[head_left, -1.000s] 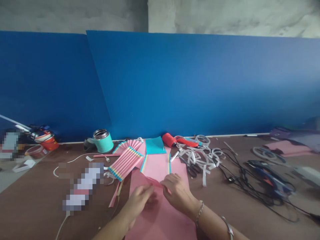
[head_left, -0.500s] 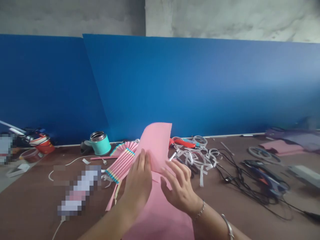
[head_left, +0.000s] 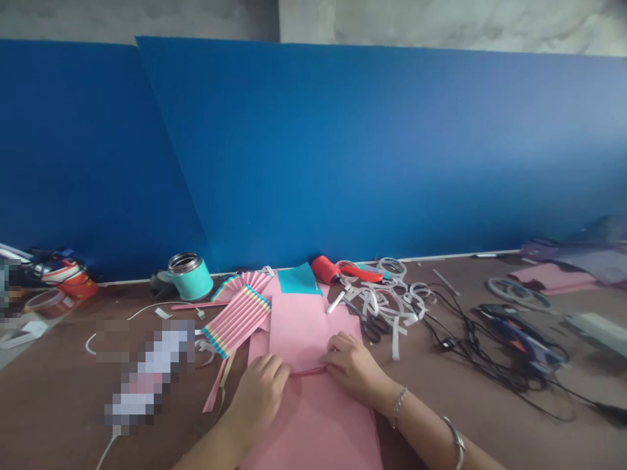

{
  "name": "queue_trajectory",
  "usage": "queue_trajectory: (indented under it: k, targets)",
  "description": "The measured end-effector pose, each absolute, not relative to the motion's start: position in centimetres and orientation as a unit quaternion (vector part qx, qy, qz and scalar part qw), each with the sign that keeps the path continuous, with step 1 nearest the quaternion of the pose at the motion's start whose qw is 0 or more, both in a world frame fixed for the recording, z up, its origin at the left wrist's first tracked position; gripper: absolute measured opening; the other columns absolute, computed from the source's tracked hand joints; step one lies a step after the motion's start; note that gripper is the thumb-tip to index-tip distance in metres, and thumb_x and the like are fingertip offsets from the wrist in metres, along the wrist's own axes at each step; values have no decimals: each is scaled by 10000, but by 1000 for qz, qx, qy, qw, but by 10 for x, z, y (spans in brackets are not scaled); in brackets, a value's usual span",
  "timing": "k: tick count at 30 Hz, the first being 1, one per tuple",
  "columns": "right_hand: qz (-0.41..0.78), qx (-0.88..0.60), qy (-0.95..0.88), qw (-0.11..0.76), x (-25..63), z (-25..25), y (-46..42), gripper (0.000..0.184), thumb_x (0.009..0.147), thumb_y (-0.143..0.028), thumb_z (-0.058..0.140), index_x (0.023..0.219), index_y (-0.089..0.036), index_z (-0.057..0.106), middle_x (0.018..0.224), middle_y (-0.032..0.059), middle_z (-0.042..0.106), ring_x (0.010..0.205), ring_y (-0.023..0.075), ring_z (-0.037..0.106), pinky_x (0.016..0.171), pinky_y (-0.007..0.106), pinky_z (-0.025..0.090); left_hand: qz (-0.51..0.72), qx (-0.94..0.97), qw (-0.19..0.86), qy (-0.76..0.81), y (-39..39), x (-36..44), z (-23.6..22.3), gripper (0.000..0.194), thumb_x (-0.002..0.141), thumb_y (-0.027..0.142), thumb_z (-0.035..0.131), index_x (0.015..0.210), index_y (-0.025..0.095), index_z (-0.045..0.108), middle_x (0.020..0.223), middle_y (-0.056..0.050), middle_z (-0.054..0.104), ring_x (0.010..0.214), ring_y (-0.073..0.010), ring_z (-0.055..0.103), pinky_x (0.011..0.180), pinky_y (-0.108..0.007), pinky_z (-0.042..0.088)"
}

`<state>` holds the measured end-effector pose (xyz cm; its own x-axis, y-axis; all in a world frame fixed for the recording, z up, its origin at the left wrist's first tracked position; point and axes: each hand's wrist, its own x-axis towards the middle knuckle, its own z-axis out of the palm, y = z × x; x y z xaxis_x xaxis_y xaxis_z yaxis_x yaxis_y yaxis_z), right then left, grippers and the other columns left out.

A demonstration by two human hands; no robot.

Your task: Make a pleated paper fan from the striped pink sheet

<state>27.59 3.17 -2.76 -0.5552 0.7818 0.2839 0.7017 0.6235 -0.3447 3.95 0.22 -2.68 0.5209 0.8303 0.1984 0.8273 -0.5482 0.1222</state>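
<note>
My R hand (head_left: 349,364) pinches folded pink paper (head_left: 298,323) at near edge; L hand (head_left: 262,385) curls at opp. corner, can't tell grip; blue card (head_left: 296,279) just beyond

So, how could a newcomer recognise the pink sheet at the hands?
Below the blue wall is the brown table. At its middle, the left hand and right hand meet the near edge of the pink sheet. Unlike the wider paper beneath, it stops at the hands.
</note>
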Motion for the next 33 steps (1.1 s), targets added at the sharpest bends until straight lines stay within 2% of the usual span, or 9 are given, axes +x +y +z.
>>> queue_trajectory:
  k: [3, 6, 14, 18, 25, 33]
  targets:
    - [123, -416, -876, 210, 275, -25, 28, 182, 780, -91, 575, 908, -193, 655, 874, 42, 583, 850, 186, 484, 752, 297, 387, 133, 873, 1, 469, 1, 36, -32, 244, 823, 3, 487, 858, 195, 633, 854, -30, 622, 836, -214, 566, 742, -330, 444]
    - [130, -407, -880, 208, 273, -25, 25, 83, 800, -110, 563, 819, -175, 611, 821, 38, 580, 820, 184, 482, 743, 304, 391, 144, 873, 13, 466, 2, 35, -34, 245, 815, 7, 493, 835, 201, 640, 836, -29, 619, 824, -210, 572, 724, -323, 444]
    - [218, -431, -841, 242, 278, -24, 30, 161, 818, -95, 585, 680, -177, 571, 793, 34, 555, 800, 174, 510, 709, 286, 427, 207, 823, 150, 508, 12, 27, -21, 162, 840, 101, 538, 748, 197, 631, 791, -19, 634, 798, -193, 605, 716, -308, 449]
    - [236, -463, -819, 245, 280, -21, 33, 235, 785, -55, 584, 603, -180, 503, 767, 23, 531, 775, 165, 516, 683, 277, 437, 214, 815, 133, 522, 15, 23, -21, 148, 830, 123, 538, 742, 200, 627, 819, -23, 631, 805, -198, 604, 725, -321, 435]
    - [234, -517, -787, 242, 279, -23, 37, 262, 734, -87, 656, 554, -179, 489, 788, 26, 543, 788, 174, 529, 714, 299, 449, 209, 804, 103, 548, 20, 20, -26, 186, 847, 227, 510, 698, 205, 620, 808, -31, 623, 782, -199, 603, 707, -312, 429]
    - [231, -540, -773, 241, 277, -23, 39, 274, 723, -68, 646, 539, -178, 475, 772, 25, 537, 778, 173, 537, 718, 294, 442, 219, 789, 100, 565, 21, 20, -31, 170, 833, 212, 510, 676, 193, 571, 798, -35, 589, 797, -207, 573, 733, -341, 431]
